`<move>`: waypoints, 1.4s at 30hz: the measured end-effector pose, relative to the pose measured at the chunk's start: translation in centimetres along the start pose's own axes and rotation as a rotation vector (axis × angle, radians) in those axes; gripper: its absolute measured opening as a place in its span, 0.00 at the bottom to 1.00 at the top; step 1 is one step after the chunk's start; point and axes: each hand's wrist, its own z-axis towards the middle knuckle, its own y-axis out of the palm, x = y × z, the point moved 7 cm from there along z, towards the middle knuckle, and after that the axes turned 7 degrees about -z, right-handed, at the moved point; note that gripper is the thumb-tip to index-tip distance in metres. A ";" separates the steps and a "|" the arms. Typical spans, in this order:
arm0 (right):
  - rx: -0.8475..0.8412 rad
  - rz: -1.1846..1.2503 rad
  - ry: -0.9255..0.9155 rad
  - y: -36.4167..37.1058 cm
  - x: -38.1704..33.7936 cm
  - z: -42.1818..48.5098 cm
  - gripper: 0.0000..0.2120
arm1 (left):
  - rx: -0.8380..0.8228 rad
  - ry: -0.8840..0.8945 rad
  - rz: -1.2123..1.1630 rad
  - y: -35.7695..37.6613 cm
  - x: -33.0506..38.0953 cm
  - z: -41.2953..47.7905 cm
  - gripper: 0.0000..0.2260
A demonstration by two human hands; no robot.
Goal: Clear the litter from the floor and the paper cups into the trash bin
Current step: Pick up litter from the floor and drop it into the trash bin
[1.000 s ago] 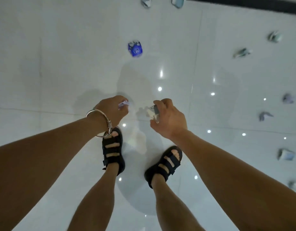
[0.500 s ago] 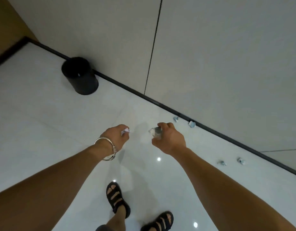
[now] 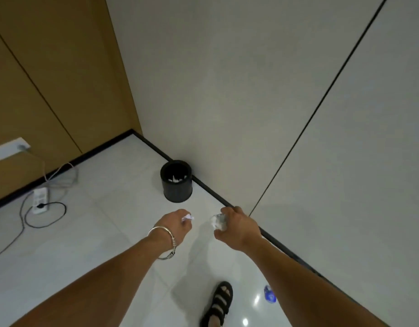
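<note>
— Black bin against the skirting, two arms stretched toward it. What does each hand carry?

— The left hand, with a silver bangle at the wrist, pinches a small crumpled scrap of pale paper at its fingertips. The right hand has its fingers curled round a bulkier whitish wad. Whether that wad is a squashed cup or a wrapper cannot be told.

— Why hold them out like that?

— It looks like one trip with both pieces. A fingertip pinch is enough for a scrap that light, while the fuller grip probably keeps the larger wad from springing open. Held forward, both are ready to drop once the hands get there.

— Where does the bin stand relative to the hands?

— It is ahead of both, beyond the fingertips, and closer to the left hand's line than the right's. Its open mouth faces up, with white scraps already inside. Neither hand is over the rim, so letting go now would put the litter back on the floor.

— Is anything left to collect?

— A blue crumpled piece lies on the tiles behind the right hand, near the forearm and a sandalled foot. A power strip sits well off to the left of the left hand.
</note>
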 end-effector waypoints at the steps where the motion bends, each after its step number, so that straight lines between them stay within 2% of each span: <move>1: -0.001 0.003 -0.014 -0.6 -0.5 1.5 0.31 | 0.014 -0.017 -0.005 -0.8 0.0 0.9 0.11; 7: 0.000 0.079 -0.104 -4.4 -4.2 11.3 0.33 | 0.102 -0.078 0.021 -7.0 1.3 8.1 0.12; 12: 0.009 0.037 -0.158 -7.0 -7.3 18.2 0.33 | 0.195 -0.080 -0.022 -12.5 1.9 13.7 0.11; 18: -0.001 -0.014 -0.153 -7.4 -11.3 26.2 0.33 | 0.139 -0.100 -0.068 -16.4 -1.0 21.1 0.12; 27: -0.038 0.048 0.018 -7.0 -16.2 36.9 0.34 | -0.028 -0.093 -0.028 -22.4 -6.0 33.9 0.12; 33: -0.079 0.141 0.106 -4.6 -14.7 42.8 0.33 | -0.175 -0.124 0.098 -22.1 -7.8 42.2 0.13; 42: -0.188 0.247 0.192 3.6 -10.7 55.0 0.33 | -0.316 -0.222 0.159 -15.0 -13.7 55.1 0.13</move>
